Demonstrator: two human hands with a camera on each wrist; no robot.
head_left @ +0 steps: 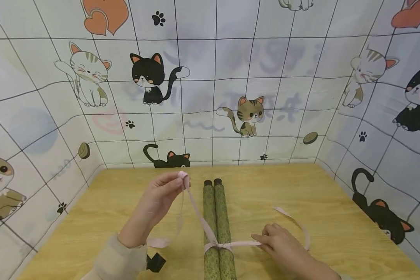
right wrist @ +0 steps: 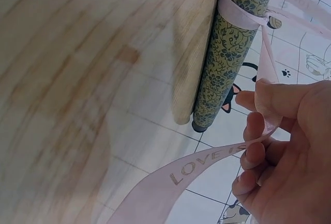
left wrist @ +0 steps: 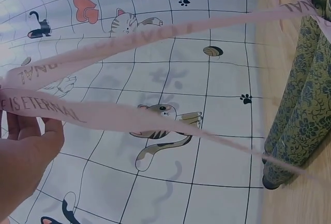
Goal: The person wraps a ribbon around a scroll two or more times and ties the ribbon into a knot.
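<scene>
Two green rolls (head_left: 217, 214) with a dark floral pattern and black end caps lie side by side on the table. A pink ribbon (head_left: 203, 221) printed with lettering wraps round them and crosses on top. My left hand (head_left: 162, 196), raised left of the rolls' far ends, pinches one length of ribbon, folded over at the fingers; its tail hangs down to the table. Low to the right of the rolls, my right hand (head_left: 283, 245) grips the other length, drawn out sideways. Its loose tail curves away behind the hand. In the right wrist view, thumb and curled fingers (right wrist: 254, 154) hold the ribbon.
The wooden table (head_left: 266, 186) is enclosed at the back and sides by a white gridded cloth (head_left: 203, 93) printed with cats. A small black object (head_left: 156, 262) lies by the left sleeve (head_left: 120, 258), partly hidden.
</scene>
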